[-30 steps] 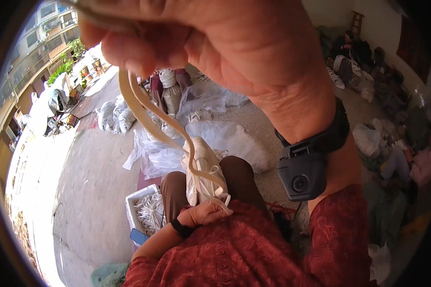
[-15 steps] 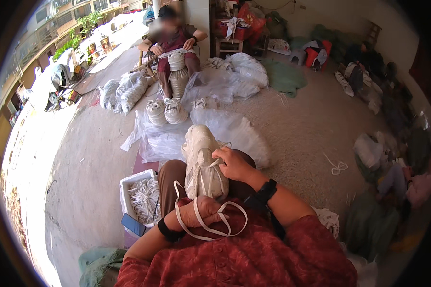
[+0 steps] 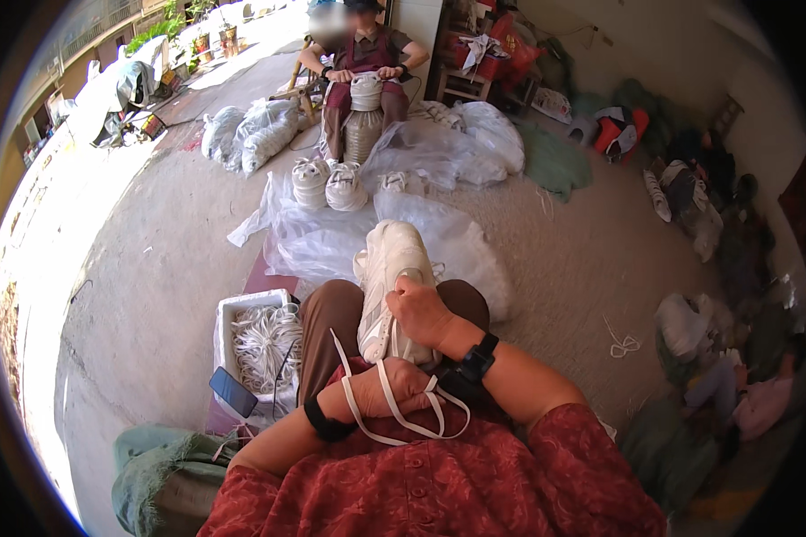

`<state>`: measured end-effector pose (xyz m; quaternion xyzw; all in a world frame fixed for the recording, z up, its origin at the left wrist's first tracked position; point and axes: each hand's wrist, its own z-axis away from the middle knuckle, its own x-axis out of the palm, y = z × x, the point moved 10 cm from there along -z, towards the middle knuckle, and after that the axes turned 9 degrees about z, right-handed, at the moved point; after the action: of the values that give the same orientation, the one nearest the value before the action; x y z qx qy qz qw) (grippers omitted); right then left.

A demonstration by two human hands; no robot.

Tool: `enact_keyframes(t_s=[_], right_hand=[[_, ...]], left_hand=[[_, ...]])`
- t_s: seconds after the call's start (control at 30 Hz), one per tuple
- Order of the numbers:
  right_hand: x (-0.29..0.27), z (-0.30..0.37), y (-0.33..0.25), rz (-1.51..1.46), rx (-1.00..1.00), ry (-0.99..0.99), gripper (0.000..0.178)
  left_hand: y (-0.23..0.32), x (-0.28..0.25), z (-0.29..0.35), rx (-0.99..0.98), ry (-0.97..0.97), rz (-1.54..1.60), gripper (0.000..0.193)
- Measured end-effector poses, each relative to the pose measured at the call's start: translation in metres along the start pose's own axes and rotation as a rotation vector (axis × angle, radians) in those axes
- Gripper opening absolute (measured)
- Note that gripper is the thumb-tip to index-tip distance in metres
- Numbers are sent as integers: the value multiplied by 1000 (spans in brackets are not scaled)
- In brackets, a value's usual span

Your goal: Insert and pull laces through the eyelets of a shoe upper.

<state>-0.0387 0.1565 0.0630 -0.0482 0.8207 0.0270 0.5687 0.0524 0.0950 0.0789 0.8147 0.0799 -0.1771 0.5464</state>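
A white sneaker (image 3: pixel 390 251) rests across my lap between my knees, its toe pointing away from me. My right hand (image 3: pixel 421 311) is closed over the lacing area, thumb by the tongue; what its fingers grip there is hidden. Near my belly, my left hand (image 3: pixel 387 390) is closed on a white shoelace (image 3: pixel 383 380). Loops of that lace hang around the hand, and one loose end sticks up to the left of the sneaker's heel.
Beside my left knee stands a white foam box (image 3: pixel 226 336) of white laces, with a phone (image 3: pixel 233 392) on its edge. Ahead lie a plastic sheet (image 3: pixel 309 242) and several white shoes (image 3: pixel 345 186). A co-worker (image 3: pixel 364 54) sits beyond, working on a shoe. Stuffed bags (image 3: pixel 269 134) lie nearby.
My right hand has shifted from pinching the lace beside the sneaker to lying over its lacing, hiding the crossed laces. The head view has tilted down and turned slightly left.
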Motion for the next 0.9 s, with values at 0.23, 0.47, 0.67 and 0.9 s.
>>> enact_keyframes(t_s=[0.23,0.47,0.67,0.9], right_hand=[[3,-24,6,-20,74,-153,4],[59,-44,58,-637,507,-350,5],[44,-26,71,-1298,847,-238,10],[35,-4,72,-1099,579,-322,6]], left_hand=[[1,-13,1,-19,42,86,25],[-7,-8,0,24,20,75,23],[-13,-18,7,-2,88,164,25],[-16,-17,8,7,98,205,29]])
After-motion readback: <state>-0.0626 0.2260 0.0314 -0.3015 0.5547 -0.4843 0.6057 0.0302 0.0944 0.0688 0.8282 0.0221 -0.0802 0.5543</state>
